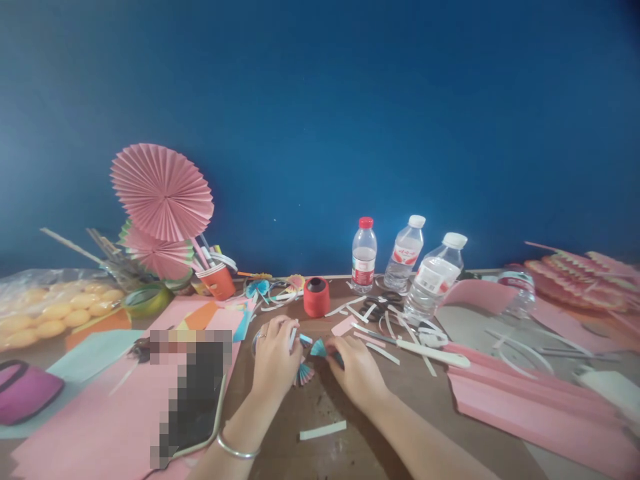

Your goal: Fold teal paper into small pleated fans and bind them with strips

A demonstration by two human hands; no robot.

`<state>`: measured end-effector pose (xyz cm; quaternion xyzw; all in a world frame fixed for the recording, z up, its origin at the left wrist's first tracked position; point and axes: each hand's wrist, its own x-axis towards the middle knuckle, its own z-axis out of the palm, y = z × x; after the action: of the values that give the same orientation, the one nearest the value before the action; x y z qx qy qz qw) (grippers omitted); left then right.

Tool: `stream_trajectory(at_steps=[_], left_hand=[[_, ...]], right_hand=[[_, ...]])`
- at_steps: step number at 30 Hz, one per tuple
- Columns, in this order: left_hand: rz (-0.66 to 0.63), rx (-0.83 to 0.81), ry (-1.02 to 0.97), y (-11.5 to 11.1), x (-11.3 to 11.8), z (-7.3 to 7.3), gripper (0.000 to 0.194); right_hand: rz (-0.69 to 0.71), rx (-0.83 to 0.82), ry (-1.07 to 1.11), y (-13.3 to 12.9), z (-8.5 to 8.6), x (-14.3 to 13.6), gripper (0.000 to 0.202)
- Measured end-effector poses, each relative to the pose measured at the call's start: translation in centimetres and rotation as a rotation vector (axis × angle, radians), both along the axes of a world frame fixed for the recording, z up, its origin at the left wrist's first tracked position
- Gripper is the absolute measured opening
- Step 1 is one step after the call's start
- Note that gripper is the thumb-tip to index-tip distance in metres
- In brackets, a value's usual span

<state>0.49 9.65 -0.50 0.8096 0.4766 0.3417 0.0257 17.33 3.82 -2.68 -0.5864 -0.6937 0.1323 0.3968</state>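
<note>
My left hand (277, 360), a silver bangle at its wrist, has its fingers curled over a pale strip-like piece (293, 338), too small to make out. Just below those fingers shows a pleated fan of blue and pink paper (303, 375); whether the hand grips it is unclear. My right hand (361, 375) pinches a small pleated blue paper piece (319, 348) between thumb and fingers. The two hands are close together above the brown table, apart from each other. A loose pale paper strip (323, 431) lies in front of them.
Beyond my hands stands a red spool (317, 298). Water bottles (364, 260), black scissors (383, 307) and a white-handled knife (434, 353) lie or stand to the right, among paper strips. Pink paper (100, 413) and a phone (200, 393) are left, near a red cup (217, 283).
</note>
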Motion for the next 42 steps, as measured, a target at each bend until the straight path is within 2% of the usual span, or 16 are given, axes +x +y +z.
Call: stream_trajectory(at_steps=[4, 8, 10, 13, 19, 22, 26, 29, 34, 42], left_hand=[[-0.162, 0.078, -0.148, -1.5, 0.9, 0.6, 0.016], [-0.373, 0.027, -0.121, -2.5, 2.1, 0.3, 0.010], [-0.402, -0.004, -0.131, -2.5, 2.4, 0.0, 0.009], [-0.376, -0.042, -0.173, -2.1, 2.3, -0.6, 0.009], [-0.322, -0.102, -0.255, -1.8, 2.1, -0.7, 0.008], [-0.274, -0.193, -0.340, -2.0, 2.2, -0.6, 0.008], [-0.202, -0.339, -0.547, -1.8, 2.2, -0.8, 0.008], [-0.212, -0.381, -0.654, -1.6, 2.1, -1.0, 0.007], [-0.239, -0.403, -0.625, -1.5, 1.8, -0.9, 0.005], [-0.380, -0.272, -0.334, -1.2, 1.3, -0.6, 0.009]], right_hand=[[-0.083, -0.061, 0.413, 0.4, -0.1, 0.0, 0.011], [-0.084, -0.112, 0.653, 0.3, 0.2, -0.6, 0.007], [-0.043, -0.112, 0.707, 0.1, 0.3, -0.9, 0.008], [0.006, -0.090, 0.757, -0.2, 0.3, -1.1, 0.013], [0.009, -0.053, 0.690, -0.3, 0.1, -1.0, 0.016], [0.005, -0.003, 0.614, -0.6, 0.4, -1.0, 0.019], [-0.033, 0.127, 0.522, -0.7, 0.8, -0.9, 0.042], [-0.030, 0.131, 0.473, -0.6, 0.8, -0.6, 0.056], [0.014, 0.076, 0.417, -0.5, 0.6, -0.3, 0.037], [-0.059, 0.082, 0.416, -0.6, 0.8, 0.1, 0.018]])
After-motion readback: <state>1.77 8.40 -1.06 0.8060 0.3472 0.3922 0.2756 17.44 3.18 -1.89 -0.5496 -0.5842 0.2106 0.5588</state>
